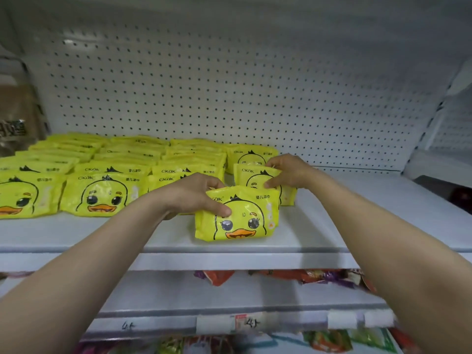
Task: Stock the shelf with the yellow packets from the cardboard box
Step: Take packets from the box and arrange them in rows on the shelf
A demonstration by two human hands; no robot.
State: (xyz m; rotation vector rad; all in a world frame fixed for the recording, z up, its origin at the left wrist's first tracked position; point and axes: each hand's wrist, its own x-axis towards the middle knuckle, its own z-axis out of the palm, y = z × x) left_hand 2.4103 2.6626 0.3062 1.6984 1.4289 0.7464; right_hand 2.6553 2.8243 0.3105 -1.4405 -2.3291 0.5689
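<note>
Rows of yellow duck-print packets point(99, 195) stand on the white shelf point(357, 213), filling its left and middle. My left hand point(196, 195) grips the top left corner of the front packet point(245, 218), which stands upright near the shelf's front edge. Right behind it stands a second packet point(255, 178); my right hand point(286, 172) pinches its top edge between thumb and fingers. A third packet point(247, 154) stands further back in the same row. The cardboard box is out of view.
A white pegboard point(229, 93) backs the shelf, whose right part is bare. A brown package point(15, 118) sits at the far left. Red and orange snack bags point(319, 275) lie on the shelf below, and price tags point(240, 323) line its front rail.
</note>
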